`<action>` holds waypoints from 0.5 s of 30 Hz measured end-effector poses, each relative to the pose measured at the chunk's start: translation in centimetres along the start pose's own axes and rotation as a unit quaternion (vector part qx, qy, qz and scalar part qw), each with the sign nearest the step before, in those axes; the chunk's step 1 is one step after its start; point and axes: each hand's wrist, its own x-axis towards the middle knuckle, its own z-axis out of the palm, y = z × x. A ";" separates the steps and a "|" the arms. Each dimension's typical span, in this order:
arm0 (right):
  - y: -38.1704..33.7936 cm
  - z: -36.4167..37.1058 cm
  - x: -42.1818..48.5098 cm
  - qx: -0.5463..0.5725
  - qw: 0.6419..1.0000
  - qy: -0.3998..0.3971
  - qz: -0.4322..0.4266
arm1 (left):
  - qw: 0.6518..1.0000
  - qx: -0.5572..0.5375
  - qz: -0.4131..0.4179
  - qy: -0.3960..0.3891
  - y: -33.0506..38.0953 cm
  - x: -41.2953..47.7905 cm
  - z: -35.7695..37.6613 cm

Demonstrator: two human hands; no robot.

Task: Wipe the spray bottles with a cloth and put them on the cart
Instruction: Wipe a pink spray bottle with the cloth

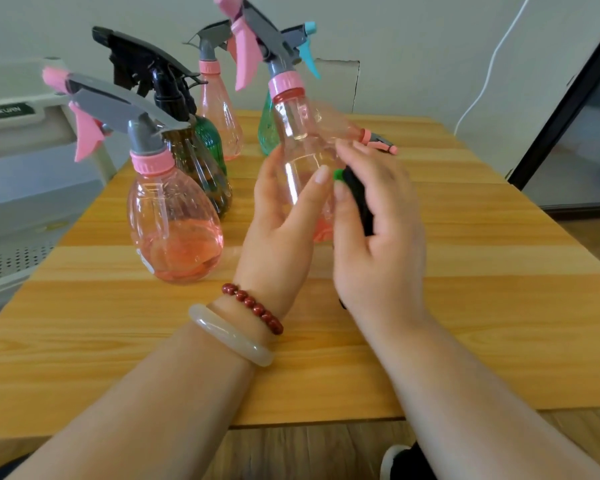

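cloth (359,192) mostly hidden under right hand (378,237) gripping it against pink bottle (302,140), which left hand (281,230) grips over wood table (465,271); white cart (14,126) cut off at left, pale wall (413,36) behind

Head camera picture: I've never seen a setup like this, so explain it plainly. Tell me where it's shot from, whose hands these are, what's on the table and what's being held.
There is no machine here. A person wears one camera on the head, looking down at their own two hands. The left hand grips a clear pink spray bottle. The right hand holds a dark cloth against its side. More spray bottles stand on the wooden table: a pink bottle nearest, a dark bottle behind it, others further back. The pale cart is at the left.
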 end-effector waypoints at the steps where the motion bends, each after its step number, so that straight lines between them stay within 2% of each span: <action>1: -0.2 0.3 -0.2 -0.009 0.999 -0.004 -0.037 | 1.000 0.011 0.006 -0.004 0.1 -0.1 -0.2; 3: -0.6 0.6 -0.3 -0.013 0.995 -0.006 -0.096 | 0.999 -0.039 -0.015 -0.020 0.2 -0.4 -0.2; 5: -0.6 0.6 -0.1 -0.005 0.997 0.019 -0.074 | 0.999 -0.046 -0.006 -0.002 0.4 -0.6 0.0; 6: -0.4 0.5 0.1 0.010 0.999 0.043 -0.016 | 0.999 -0.041 0.001 0.017 0.5 -0.5 0.0; 7: 0.0 0.3 0.3 0.047 0.994 0.061 0.077 | 0.999 -0.029 -0.004 0.016 0.4 -0.4 0.0; 9: 0.6 0.2 0.7 0.190 0.941 0.052 0.275 | 0.999 -0.032 -0.010 0.019 0.2 -0.2 0.2; 10: 1.0 0.2 0.6 0.220 0.920 0.038 0.321 | 0.999 -0.030 -0.012 0.017 0.2 -0.2 0.1; 11: 0.9 0.0 0.6 0.206 0.929 0.021 0.306 | 0.999 -0.032 -0.015 0.020 0.3 -0.2 0.2; 12: 0.5 -0.3 0.6 0.165 0.958 0.011 0.236 | 0.999 -0.033 -0.018 0.024 0.2 -0.1 0.1; 13: 0.2 -0.4 0.4 0.111 0.984 -0.002 0.140 | 0.999 -0.031 -0.020 0.027 0.1 0.0 0.0; 15: 0.0 -0.4 -0.2 0.037 0.997 -0.033 -0.052 | 0.999 -0.021 -0.023 0.032 0.0 0.2 -0.1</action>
